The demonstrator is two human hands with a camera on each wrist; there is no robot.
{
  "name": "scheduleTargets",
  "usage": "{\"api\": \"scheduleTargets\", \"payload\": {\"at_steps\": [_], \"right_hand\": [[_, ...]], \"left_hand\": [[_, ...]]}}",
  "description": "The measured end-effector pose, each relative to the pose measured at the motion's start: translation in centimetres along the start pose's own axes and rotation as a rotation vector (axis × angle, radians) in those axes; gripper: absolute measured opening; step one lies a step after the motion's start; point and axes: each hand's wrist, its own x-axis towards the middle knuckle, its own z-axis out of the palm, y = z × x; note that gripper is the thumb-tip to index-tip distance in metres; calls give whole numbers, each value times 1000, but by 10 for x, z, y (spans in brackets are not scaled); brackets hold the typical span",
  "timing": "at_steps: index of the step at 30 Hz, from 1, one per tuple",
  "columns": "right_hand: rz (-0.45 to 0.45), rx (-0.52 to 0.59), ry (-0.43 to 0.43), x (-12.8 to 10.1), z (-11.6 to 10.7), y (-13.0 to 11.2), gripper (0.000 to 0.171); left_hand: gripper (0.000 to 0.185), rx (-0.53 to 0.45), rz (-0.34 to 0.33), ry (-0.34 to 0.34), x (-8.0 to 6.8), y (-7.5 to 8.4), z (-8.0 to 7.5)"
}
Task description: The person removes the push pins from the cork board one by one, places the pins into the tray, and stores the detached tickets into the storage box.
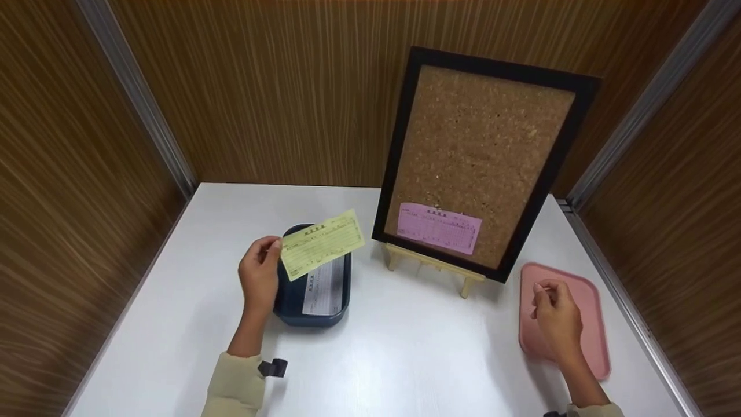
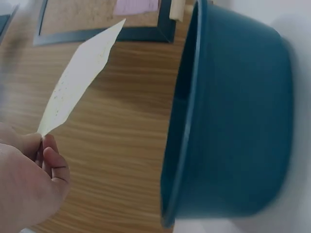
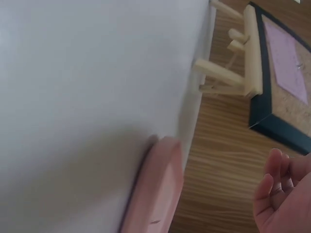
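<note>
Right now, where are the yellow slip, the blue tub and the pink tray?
yellow slip (image 1: pixel 322 243), head view, middle of the printed face.
blue tub (image 1: pixel 312 317), head view, its near rim.
pink tray (image 1: pixel 596 324), head view, bare right part of its surface.

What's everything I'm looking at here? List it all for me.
Yellow printed paper slip: one, pinched by the left hand, above the bin.
Dark blue plastic bin: one, left of centre on the table, a white printed slip inside.
Black-framed cork board: one, leaning on a small wooden easel.
Pink paper slip: one, low on the cork.
Pink plastic tray: one, right side.
White table: one.
Left hand: holds the yellow slip.
Right hand: over the tray, fingertips pinched together.
</note>
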Motion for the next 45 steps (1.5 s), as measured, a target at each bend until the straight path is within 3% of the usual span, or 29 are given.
{"api": "scheduleTargets", "payload": {"at_steps": [8, 17, 24, 34, 45], "right_hand": [[52, -48, -54, 3, -13, 29, 38], [77, -82, -11, 8, -19, 46, 34], [114, -114, -58, 9, -22, 54, 38], [82, -201, -126, 15, -22, 61, 38], [91, -236, -218, 24, -29, 72, 40]], "left_hand": [[19, 62, -17, 70, 1, -19, -10], [19, 167, -56, 99, 0, -40, -6], [22, 213, -44, 18, -4, -47, 2], [19, 282, -39, -76, -8, -53, 9], [20, 392, -59, -102, -13, -48, 3]]}}
